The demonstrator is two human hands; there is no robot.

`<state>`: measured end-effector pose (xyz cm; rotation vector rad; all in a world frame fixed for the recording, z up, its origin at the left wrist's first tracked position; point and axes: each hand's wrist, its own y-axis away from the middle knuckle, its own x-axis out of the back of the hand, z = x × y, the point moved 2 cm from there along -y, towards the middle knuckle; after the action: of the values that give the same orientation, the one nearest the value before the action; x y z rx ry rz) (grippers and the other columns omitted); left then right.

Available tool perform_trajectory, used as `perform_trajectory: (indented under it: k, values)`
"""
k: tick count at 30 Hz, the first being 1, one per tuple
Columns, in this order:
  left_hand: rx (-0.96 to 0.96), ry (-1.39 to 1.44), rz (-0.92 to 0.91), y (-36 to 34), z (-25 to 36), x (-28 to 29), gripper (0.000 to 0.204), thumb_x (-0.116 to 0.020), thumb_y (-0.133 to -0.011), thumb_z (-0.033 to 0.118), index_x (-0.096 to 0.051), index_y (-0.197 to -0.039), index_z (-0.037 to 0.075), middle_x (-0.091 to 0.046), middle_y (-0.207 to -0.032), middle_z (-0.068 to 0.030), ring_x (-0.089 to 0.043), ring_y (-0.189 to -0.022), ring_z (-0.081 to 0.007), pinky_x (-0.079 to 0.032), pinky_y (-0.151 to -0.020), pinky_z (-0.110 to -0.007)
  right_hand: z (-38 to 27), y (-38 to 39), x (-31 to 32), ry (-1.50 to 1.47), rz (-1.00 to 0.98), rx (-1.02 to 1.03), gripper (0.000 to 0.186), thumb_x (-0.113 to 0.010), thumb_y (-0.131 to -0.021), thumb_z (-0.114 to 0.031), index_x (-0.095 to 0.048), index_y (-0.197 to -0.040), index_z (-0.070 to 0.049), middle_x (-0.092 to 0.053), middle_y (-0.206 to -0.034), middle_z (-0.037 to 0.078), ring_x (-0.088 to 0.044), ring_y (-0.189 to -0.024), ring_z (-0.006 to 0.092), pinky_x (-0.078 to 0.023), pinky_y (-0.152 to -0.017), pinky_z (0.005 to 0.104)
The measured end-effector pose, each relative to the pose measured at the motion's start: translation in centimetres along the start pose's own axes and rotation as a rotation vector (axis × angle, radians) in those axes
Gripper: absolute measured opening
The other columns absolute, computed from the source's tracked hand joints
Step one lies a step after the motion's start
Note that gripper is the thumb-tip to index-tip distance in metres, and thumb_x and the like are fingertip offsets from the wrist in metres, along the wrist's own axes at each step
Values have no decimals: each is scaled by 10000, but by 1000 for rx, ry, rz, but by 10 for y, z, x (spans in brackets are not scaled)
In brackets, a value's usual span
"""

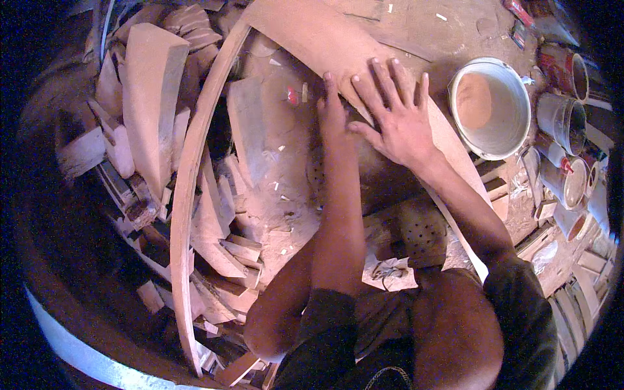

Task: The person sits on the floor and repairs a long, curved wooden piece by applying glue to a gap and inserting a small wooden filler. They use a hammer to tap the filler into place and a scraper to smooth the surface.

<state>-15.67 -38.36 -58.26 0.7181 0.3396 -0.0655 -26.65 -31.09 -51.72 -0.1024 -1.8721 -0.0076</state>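
A long, pale curved wooden board (305, 39) spans the upper middle, and a narrow strip of it or of a joined piece bows down the left side. My right hand (400, 127) lies flat on the board's face with its fingers spread. At the board's inner edge, my left hand (333, 114) is seen from the side. One of its digits rests on the edge, and the others are mostly hidden, seemingly curled around the wood. Below, the board's right part passes under my right forearm toward my leg.
Right of the board stands a white bucket (520, 114) with brownish powder inside. Several more containers (562, 123) line the right side. Wooden blocks and offcuts (146, 97) are heaped at left. A small red object (292, 95) lies on the dusty floor (279, 162).
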Motion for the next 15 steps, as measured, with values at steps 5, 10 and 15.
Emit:
perform_trajectory:
  k: [5, 10, 15]
  values:
    - [73, 20, 75, 10, 6, 0, 684, -519, -947, 527, -462, -1345, -27, -514, -1343, -171, -545, -1188, -288, -493, -932, -402, 1, -5, -1, 28, -2, 8, 738, -456, -858, -671, -372, -1473, -272, -225, -1577, 105, -161, -1455, 376, -114, -1068, 724]
    - [10, 46, 23, -1, -1, -1, 696, -536, -947, 509, -447, -1355, -47, -499, -1361, -175, -514, -1223, -297, -450, -993, -410, 7, 2, 2, 6, 30, -32, 763, -462, -850, -684, -346, -1487, -279, -221, -1576, 115, -165, -1455, 370, -99, -1072, 720]
    - [-35, -15, 100, 6, 3, -11, 687, -536, -953, 483, -369, -1417, 5, -449, -1412, -150, -479, -1258, -287, -407, -1041, -402, 34, 9, 14, -44, 146, -161, 658, -553, -878, -534, -445, -1410, -163, -307, -1513, 180, -236, -1416, 391, -140, -1110, 639]
